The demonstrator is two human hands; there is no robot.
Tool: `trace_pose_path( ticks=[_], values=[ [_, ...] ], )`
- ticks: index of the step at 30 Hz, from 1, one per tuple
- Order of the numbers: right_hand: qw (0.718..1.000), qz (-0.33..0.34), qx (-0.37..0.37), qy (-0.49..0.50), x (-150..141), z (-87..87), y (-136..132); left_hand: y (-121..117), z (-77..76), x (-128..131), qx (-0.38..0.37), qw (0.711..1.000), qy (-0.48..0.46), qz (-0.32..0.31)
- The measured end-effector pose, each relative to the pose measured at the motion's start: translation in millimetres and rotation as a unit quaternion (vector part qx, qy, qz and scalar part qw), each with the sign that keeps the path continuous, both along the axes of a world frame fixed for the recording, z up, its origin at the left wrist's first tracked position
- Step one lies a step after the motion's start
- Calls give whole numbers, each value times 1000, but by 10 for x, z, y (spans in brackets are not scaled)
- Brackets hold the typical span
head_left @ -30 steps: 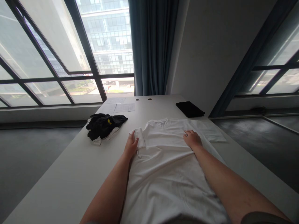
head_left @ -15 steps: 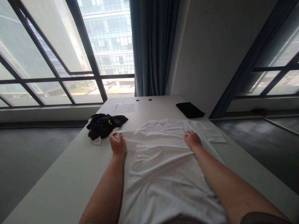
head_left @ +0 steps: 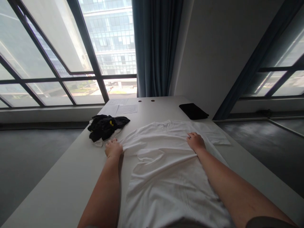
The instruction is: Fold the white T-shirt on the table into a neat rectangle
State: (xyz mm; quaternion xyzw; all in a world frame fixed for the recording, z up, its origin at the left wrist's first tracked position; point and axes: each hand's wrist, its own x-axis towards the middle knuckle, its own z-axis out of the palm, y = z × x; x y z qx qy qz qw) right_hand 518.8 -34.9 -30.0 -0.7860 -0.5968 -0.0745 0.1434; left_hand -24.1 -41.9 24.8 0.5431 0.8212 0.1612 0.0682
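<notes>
A white T-shirt [head_left: 166,177] lies spread on the table with its neckline at the far side. Wrinkles run across its body, and a small fold stands near the left armpit. At the end of the left sleeve, my left hand [head_left: 114,148] has its fingers closed over the cloth. My right hand [head_left: 196,141] rests on the upper right part of the shirt, fingers extended and lying against the fabric. The right sleeve [head_left: 218,137] stretches out beyond it.
A crumpled black garment [head_left: 104,126] with a yellow spot lies just past my left hand. Paper sheets [head_left: 127,109] and a folded black cloth [head_left: 193,111] are farther back on the white table [head_left: 59,190]. A blue curtain [head_left: 156,47] hangs behind.
My left hand has moved left and slightly toward me with the sleeve, which now slants down and looks smoother. My right hand stays in place.
</notes>
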Motion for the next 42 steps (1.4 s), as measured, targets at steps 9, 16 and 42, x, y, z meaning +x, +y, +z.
trace_pose_path(
  ticks=[9,16,42],
  values=[
    [1000,-4,3,4,-10,7,-11,-8,2,176,2,993,25,-117],
    [1000,0,12,7,-5,-4,-6,-45,60,197,-9,996,50,-68],
    [1000,-1,6,7,-16,12,-15,-55,-14,286,109,993,31,-25]
  ],
)
